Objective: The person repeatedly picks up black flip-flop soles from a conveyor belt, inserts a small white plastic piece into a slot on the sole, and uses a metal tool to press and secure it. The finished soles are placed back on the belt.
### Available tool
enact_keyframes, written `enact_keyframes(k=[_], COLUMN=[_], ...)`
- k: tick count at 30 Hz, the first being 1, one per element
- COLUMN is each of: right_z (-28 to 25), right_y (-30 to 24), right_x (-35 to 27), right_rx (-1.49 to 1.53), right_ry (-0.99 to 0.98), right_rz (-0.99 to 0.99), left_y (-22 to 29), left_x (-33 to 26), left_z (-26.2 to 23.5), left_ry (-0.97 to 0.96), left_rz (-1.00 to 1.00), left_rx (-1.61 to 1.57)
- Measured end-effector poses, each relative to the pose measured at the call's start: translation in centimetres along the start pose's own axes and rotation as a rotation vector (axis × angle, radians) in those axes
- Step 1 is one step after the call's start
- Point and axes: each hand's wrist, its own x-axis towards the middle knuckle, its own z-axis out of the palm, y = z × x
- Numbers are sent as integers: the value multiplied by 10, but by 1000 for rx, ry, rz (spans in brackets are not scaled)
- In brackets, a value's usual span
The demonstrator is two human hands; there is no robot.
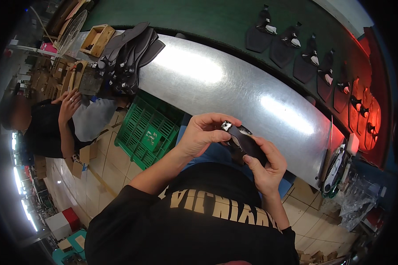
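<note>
Black shoe-upper piece is gripped between both hands: left hand pinches its upper end, right hand closes around its lower end, just before the steel counter.

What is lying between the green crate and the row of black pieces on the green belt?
In the head view, the shiny metal table lies between the green crate and the black pieces; that stretch of it is bare.
</note>
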Motion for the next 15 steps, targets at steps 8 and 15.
enact_keyframes(k=[8,15], right_z=[-2,-3], right_y=[-1,-2], right_x=[0,2], right_rx=[-22,-54], right_ry=[-20,-37], right_rz=[0,-21], left_y=[3,-1], left_x=[-1,-1], left_z=[2,0], left_ry=[9,0], left_rz=[-26,-5], left_rx=[17,29])
